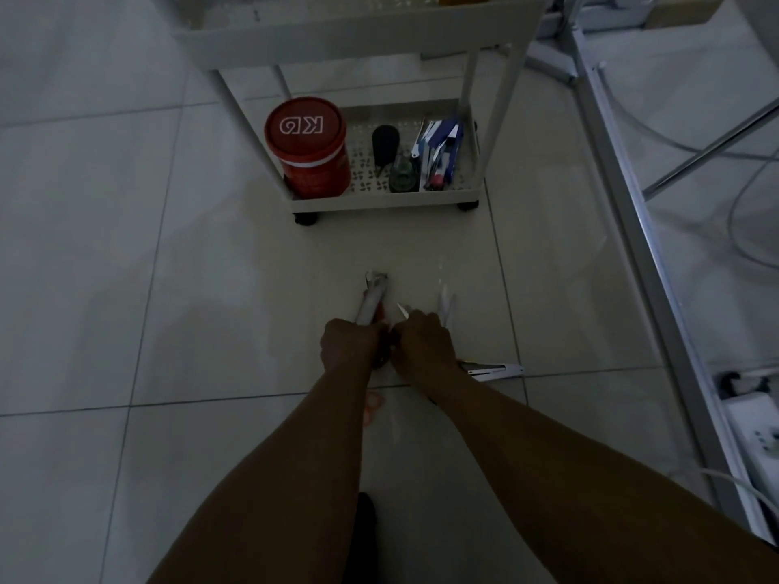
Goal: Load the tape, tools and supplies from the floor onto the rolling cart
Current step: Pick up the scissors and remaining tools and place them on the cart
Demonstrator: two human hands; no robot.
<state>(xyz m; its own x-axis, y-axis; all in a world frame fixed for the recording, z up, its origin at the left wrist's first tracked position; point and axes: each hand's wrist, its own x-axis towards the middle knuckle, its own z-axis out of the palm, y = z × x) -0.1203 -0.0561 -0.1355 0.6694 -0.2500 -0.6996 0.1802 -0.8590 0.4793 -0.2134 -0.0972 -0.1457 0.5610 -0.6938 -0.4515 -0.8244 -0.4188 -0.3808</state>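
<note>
Both my hands are down at the floor tiles in front of the white rolling cart [379,200]. My left hand [350,343] is closed around the handle of a red and silver wrench-like tool [373,295] that points toward the cart. My right hand [423,341] is closed on thin white tools; a small blade tip [402,309] and two pale sticks [447,307] poke out past the knuckles. A white stapler-like tool [493,370] lies on the floor just right of my right wrist. Orange scissors [373,408] show between my forearms.
The cart's bottom shelf holds a red lidded tub [310,147], a black bottle [385,147], a green glass bottle [402,172] and blue-white packets [440,151]. A metal frame leg [640,229] with cables runs along the right. A white power strip [754,419] lies at far right.
</note>
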